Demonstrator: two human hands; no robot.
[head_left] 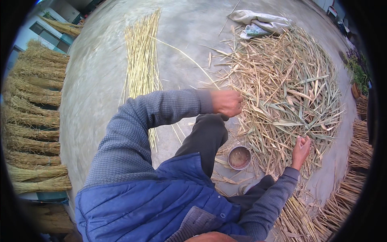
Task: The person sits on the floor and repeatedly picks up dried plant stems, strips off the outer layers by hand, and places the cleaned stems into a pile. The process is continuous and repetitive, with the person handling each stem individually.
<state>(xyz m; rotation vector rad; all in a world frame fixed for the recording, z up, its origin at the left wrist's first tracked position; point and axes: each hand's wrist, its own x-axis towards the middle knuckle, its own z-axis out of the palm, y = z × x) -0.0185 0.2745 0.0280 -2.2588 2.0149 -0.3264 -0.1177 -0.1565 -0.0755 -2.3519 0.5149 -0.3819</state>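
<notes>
My left hand (227,103) is closed around a long pale stalk (187,57), which runs back up and to the left toward a bundle of peeled yellow stalks (143,52) lying on the floor. My right hand (301,151) is lower and to the right, over the near side of a wide heap of dry leaves and husks (282,88). Its thumb and fingers are pinched together beside some green leaf strips; what lies between them is too small to make out. Below the heap, near my knees, stands a round metal tin (229,158) with a brownish inside.
Tied bundles of dry brushy stalks (34,117) line the left side. Unpeeled brown stalks (300,220) lie at the lower right, with more along the right edge (346,189). A white sack (262,21) rests on the heap's far edge. Grey concrete floor (94,80) lies between.
</notes>
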